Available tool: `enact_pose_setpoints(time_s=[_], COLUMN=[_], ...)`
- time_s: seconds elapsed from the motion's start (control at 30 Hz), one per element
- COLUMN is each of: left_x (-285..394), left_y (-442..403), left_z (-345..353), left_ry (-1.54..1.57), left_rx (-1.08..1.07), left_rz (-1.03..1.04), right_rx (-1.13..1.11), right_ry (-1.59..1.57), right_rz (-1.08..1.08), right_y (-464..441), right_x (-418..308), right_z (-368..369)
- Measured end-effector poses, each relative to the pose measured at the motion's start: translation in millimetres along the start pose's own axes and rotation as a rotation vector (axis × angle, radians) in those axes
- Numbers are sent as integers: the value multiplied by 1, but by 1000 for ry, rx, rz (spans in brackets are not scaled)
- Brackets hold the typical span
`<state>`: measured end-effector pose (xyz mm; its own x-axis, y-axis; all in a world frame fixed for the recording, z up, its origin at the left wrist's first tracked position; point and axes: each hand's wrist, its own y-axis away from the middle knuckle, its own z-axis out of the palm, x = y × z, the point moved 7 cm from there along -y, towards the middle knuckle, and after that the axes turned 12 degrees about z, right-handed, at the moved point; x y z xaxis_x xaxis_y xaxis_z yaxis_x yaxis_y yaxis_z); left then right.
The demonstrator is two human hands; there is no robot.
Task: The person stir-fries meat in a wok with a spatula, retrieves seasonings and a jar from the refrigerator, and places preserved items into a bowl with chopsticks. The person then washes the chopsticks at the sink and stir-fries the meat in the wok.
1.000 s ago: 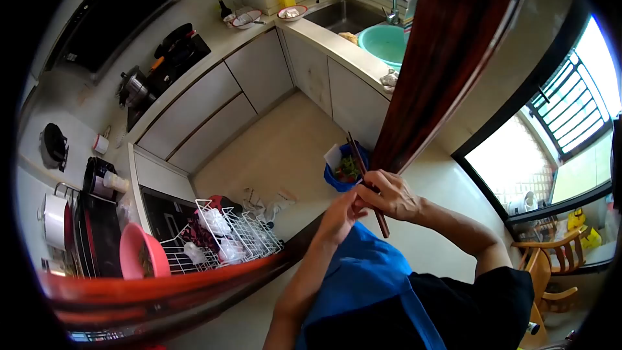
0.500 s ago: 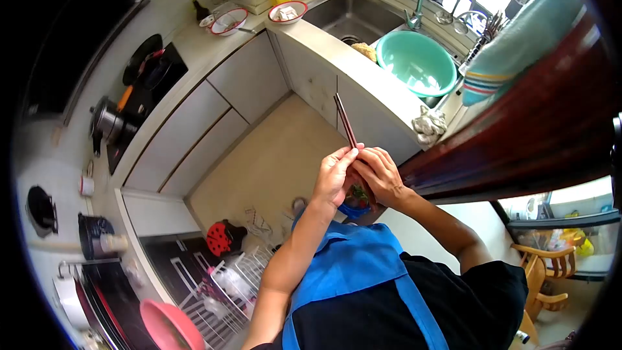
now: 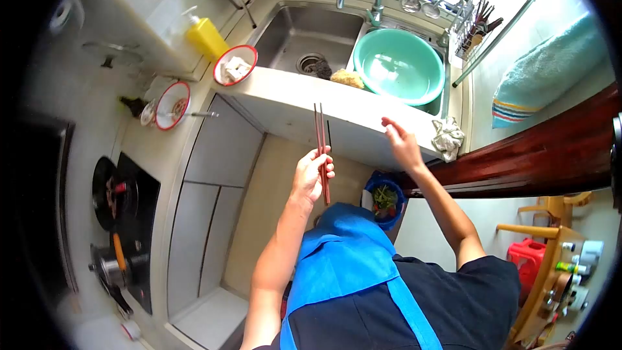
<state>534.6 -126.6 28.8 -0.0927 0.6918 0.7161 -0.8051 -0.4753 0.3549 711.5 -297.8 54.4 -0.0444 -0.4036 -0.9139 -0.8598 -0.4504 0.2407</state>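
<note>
A pair of dark wooden chopsticks (image 3: 321,136) stands nearly upright in my left hand (image 3: 311,174), whose fingers are wrapped round their lower part. My right hand (image 3: 403,142) is held apart from them, at the front edge of the counter, fingers stretched out and nothing in them. Beyond it, a mint-green basin (image 3: 414,94) rests in the right side of the sink. A crumpled pale cloth (image 3: 448,139) lies on the counter to the right of this hand.
Left of the basin are a sponge (image 3: 348,78) and the steel sink (image 3: 278,35). A red-rimmed bowl with white pieces (image 3: 252,52) and a yellow pump bottle (image 3: 208,37) stand on the counter. On the floor, a blue-lined bin (image 3: 396,219) holds green scraps. A dark red door (image 3: 518,159) is at right.
My hands have parted: the right let go of the chopsticks and moved right towards the counter, while the left kept them. The view has shifted towards the sink.
</note>
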Motion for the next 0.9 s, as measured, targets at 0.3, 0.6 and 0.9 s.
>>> enact_pose_setpoints(time_s=[0.3, 0.6, 0.9], left_x=[37, 58, 48], left_y=[-128, -283, -338], left_z=[13, 77, 92], left_ry=[-28, 7, -76], left_rx=[-104, -142, -114], left_rz=[-161, -118, -140], right_rx=[187, 308, 37], right_ry=[-270, 516, 263], right_rz=[114, -440, -116], right_y=[-216, -431, -368], right_x=[20, -89, -120], right_z=[-28, -10, 45])
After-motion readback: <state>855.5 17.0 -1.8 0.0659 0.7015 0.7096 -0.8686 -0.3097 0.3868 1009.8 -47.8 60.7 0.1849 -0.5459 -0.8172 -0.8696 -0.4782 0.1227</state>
